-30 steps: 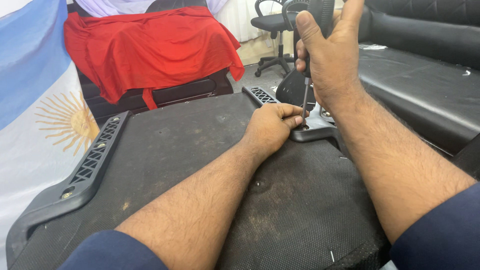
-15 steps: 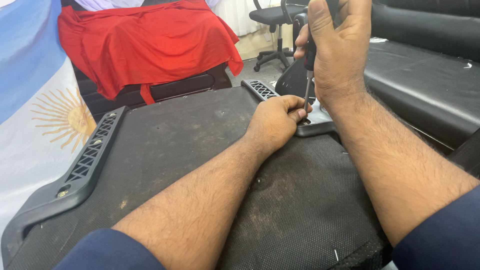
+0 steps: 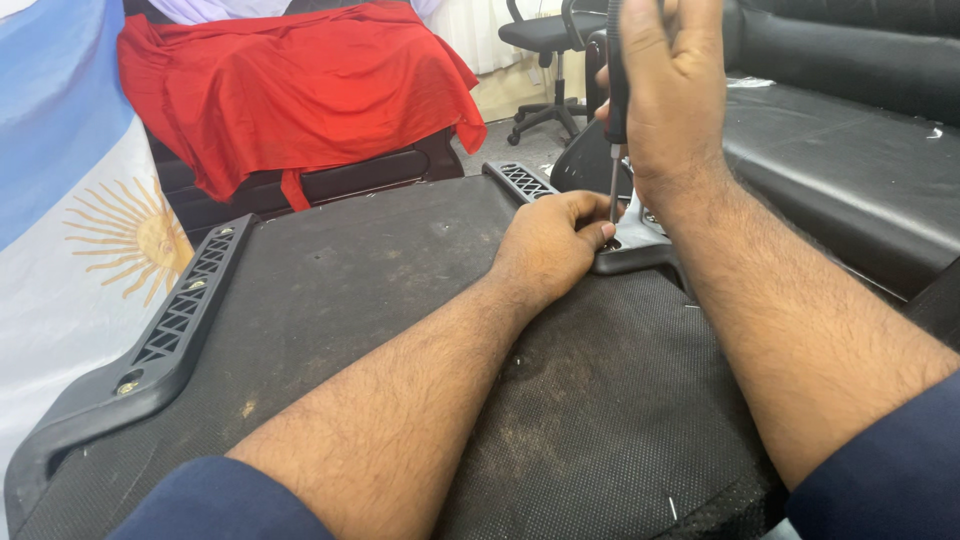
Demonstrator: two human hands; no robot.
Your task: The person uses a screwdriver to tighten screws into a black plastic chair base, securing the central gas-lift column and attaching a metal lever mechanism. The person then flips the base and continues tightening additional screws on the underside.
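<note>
Gripping a screwdriver [image 3: 617, 110] upright by its dark handle, the right hand [image 3: 670, 85] is clamped around it, tip down on a metal bracket [image 3: 640, 240]. Just below, the left hand [image 3: 550, 245] pinches together at the tip, steadying it. The tool looks light and stiff, best held at the handle. Under both hands lies an upturned seat base [image 3: 400, 300]; beyond the left hand, a red cloth [image 3: 300, 90]; beside the right, a black sofa [image 3: 850, 170].
</note>
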